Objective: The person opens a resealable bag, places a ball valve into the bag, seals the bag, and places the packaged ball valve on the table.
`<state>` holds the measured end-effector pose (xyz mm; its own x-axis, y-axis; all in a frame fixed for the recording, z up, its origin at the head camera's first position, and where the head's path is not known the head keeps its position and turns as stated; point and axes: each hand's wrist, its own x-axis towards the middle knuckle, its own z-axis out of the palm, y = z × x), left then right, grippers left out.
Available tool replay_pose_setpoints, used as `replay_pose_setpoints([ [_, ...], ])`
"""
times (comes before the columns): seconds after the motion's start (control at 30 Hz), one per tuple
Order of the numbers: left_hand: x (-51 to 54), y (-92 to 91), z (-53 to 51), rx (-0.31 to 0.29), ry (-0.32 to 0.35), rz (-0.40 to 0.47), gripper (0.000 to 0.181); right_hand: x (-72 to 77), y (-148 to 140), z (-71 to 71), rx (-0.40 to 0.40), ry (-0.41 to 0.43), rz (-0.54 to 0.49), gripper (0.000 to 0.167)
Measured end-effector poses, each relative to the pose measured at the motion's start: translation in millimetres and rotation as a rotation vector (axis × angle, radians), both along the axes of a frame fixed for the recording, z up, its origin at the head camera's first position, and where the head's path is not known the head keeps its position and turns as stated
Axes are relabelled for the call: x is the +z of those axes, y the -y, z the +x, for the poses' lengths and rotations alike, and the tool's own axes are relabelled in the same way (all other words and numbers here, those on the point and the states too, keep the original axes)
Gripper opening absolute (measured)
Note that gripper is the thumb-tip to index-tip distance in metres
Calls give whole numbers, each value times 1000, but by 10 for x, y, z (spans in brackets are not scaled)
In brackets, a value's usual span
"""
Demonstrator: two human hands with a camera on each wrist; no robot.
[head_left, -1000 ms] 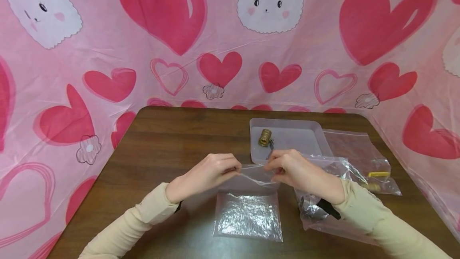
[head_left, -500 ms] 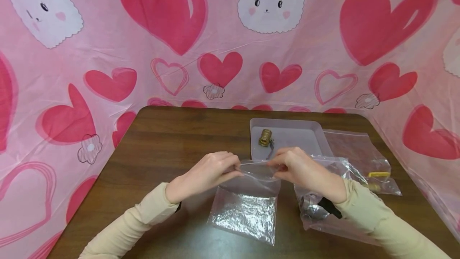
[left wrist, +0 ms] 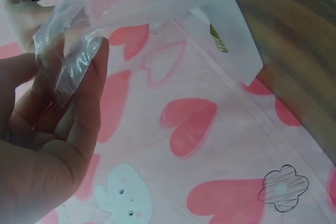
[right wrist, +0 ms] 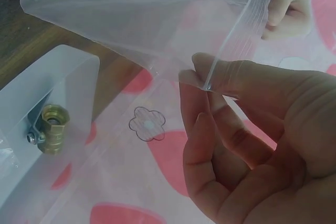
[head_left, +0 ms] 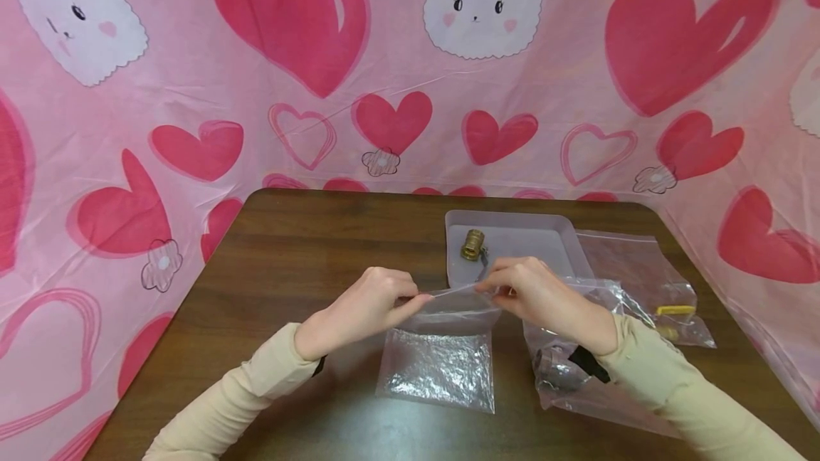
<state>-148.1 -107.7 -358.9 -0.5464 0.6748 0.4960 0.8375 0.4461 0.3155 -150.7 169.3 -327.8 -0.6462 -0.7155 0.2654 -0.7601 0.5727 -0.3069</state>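
A clear zip-lock bag [head_left: 442,368] hangs between my two hands over the front middle of the table, its body flat and shiny. My left hand [head_left: 371,308] pinches one top corner of it; the right hand [head_left: 534,304] pinches the other between thumb and fingers. In the right wrist view the bag's zip strip [right wrist: 228,51] runs from the right thumb toward the left hand, and the bag looks empty. Beyond the hands, a brass valve [head_left: 472,245] with a small metal lever lies in a shallow translucent tray [head_left: 551,223].
To the right, a clear bag [head_left: 564,368] holding a grey metallic part lies partly under my right forearm. Behind it another clear bag [head_left: 634,262] holds a yellow-handled part [head_left: 675,310]. A pink heart-patterned cloth [head_left: 397,55] surrounds the dark wooden table [head_left: 307,233].
The mouth of the zip-lock bag, parted before, is now drawn into a nearly straight line between the hands. Its lower end has swung slightly. The valve and tray have not moved.
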Motion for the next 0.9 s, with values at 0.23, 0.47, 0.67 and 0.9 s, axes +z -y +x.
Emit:
replay_pose_setpoints([
  [0.23, 92, -23, -10, 36, 49, -81, 20, 37, 38, 25, 22, -11, 14, 31],
  [0.47, 190, -68, 1, 61, 177, -184, 27, 73, 67, 42, 37, -3, 31, 31],
  [0.67, 205, -94, -5, 78, 183, -180, 21, 69, 78, 44, 45, -24, 46, 31],
  [0.9, 173, -123, -15, 147, 167, -176, 11, 60, 106, 59, 56, -47, 76, 33],
])
